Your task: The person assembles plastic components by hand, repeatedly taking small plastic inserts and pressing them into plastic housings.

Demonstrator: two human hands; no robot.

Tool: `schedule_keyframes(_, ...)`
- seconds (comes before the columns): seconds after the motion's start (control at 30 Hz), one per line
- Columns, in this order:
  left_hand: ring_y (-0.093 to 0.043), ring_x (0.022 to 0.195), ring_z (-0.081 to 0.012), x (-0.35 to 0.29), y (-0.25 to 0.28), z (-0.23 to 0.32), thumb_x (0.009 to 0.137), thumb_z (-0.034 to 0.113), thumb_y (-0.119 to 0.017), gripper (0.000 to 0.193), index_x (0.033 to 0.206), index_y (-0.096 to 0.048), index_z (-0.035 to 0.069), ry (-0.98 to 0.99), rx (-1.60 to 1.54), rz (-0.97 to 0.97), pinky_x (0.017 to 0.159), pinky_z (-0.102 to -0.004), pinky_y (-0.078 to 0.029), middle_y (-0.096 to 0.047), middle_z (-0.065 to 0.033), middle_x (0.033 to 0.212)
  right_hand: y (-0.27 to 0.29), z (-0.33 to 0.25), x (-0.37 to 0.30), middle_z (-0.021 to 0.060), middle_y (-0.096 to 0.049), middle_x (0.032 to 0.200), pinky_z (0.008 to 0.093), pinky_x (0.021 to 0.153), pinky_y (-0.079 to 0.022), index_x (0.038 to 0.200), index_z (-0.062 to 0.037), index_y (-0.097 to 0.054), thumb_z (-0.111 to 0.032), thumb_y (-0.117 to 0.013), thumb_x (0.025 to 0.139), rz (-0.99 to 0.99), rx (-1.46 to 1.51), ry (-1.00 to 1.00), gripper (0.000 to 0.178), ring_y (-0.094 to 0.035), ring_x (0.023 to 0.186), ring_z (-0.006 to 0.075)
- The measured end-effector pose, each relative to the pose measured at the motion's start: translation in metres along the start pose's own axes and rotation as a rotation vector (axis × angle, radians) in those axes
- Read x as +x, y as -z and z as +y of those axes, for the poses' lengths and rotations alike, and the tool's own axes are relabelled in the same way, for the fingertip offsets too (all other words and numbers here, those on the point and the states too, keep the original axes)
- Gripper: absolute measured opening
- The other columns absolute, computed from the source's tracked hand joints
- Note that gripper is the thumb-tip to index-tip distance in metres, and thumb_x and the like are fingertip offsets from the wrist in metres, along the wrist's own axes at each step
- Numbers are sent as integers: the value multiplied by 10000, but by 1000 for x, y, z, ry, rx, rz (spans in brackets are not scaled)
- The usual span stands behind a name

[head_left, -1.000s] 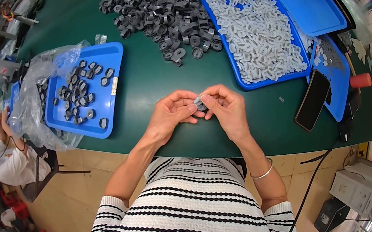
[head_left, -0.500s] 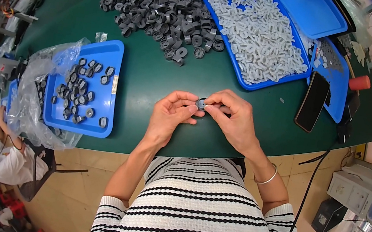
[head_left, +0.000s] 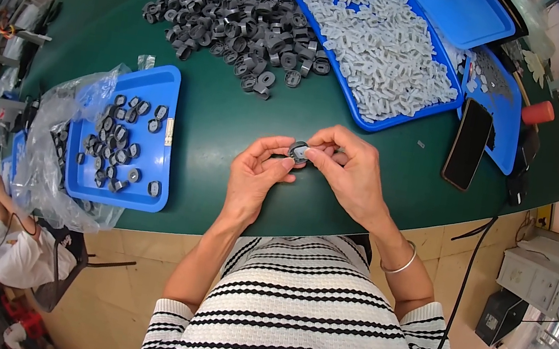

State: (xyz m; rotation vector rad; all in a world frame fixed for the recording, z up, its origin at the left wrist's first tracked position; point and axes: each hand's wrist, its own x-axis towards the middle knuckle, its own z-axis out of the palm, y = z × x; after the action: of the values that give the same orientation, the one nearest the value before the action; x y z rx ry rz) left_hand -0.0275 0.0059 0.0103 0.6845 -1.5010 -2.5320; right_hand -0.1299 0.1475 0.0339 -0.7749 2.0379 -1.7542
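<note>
Between both hands is a small round dark grey plastic part (head_left: 296, 149) with a pale piece at its middle. My left hand (head_left: 258, 171) pinches it from the left with thumb and fingers. From the right, the thumb and fingertips of my right hand (head_left: 348, 168) press on the same part; whether they grip the pale piece separately is hidden. Beyond my hands lies a heap of similar dark grey ring-shaped parts (head_left: 240, 13). A blue tray of small whitish plastic pieces (head_left: 381, 51) stands at the far right of the heap.
At the left, a blue tray (head_left: 144, 189) holds several dark parts with pale centres, beside a crumpled clear plastic bag (head_left: 52, 144). A phone (head_left: 468, 145), another blue tray (head_left: 506, 157) and a red cylinder (head_left: 538, 113) are at the right. Another person (head_left: 22, 253) sits at far left.
The round part has tilted, so its open face and pale middle show more. My right hand has moved slightly up and its fingers have shifted; the left keeps its pinch.
</note>
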Motion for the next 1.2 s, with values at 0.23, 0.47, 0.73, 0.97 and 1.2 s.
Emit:
schedule_keyframes(0.23, -667, 959, -181, -2, 1, -2, 883, -18, -629, 328, 1201, -551, -36, -44, 3, -9, 755, -232, -561, -609, -128, 1121, -2, -2, 0, 83, -638, 755, 271, 570, -476, 873, 10, -617, -28, -674, 831, 0, -61, 8, 80, -599, 643, 126)
schedule_keyframes(0.47, -668, 933, -173, -3, -1, -5, 870, 13, -661, 338, 1189, -559, -31, -71, 19, 4, 757, -237, -559, -640, -119, 1072, -3, -2, 1, 82, -629, 736, 285, 562, -463, 859, 8, -622, -46, -681, 823, -47, -82, -24, 87, -587, 617, 137)
schedule_keyframes(0.73, -658, 917, -156, 0, -6, -13, 857, -33, -655, 310, 1152, -561, -35, -154, -6, 60, 806, -255, -541, -627, -116, 1061, -9, 5, 6, 81, -599, 783, 283, 559, -464, 854, 8, -618, -24, -694, 804, -42, -67, 45, 97, -574, 608, 150)
schedule_keyframes(0.97, -650, 920, -145, -2, -10, -12, 857, -65, -631, 308, 1152, -551, -35, -216, 39, 82, 826, -258, -537, -607, -109, 1086, -13, 17, 8, 8, -574, 859, 193, 641, -464, 937, 34, -618, 18, -672, 840, -47, 234, -158, 112, -517, 741, 49)
schedule_keyframes(1.2, -652, 899, -149, -3, -7, -11, 857, -64, -632, 289, 1133, -550, -31, -208, 76, 63, 803, -258, -547, -595, -105, 1080, -8, 13, 7, 10, -587, 814, 226, 595, -448, 938, 14, -649, -57, -698, 826, -118, -51, -42, 141, -542, 687, 66)
